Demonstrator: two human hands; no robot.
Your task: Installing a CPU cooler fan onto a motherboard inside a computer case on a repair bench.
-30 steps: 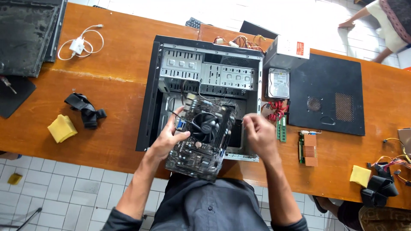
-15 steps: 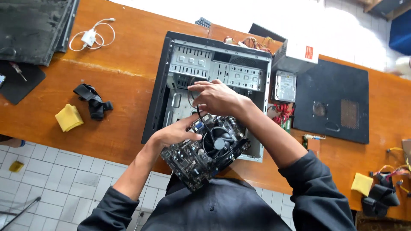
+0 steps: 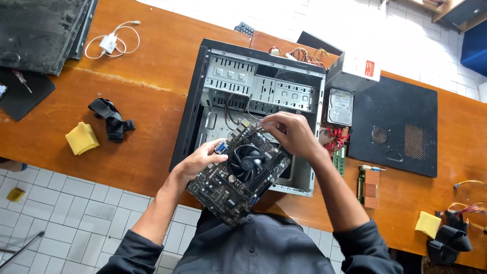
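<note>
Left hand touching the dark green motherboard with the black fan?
Touching. The head view shows the left hand gripping the left edge of the dark green motherboard with the black fan, fingers curled over it.

Orange wooden table [image 3: 152, 147], white tiled floor [image 3: 76, 223], bright daylight.

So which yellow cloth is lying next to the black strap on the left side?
The yellow cloth left of the computer case, touching the black strap. The other yellow cloth lies far right, and a small yellow piece is on the floor.
</note>
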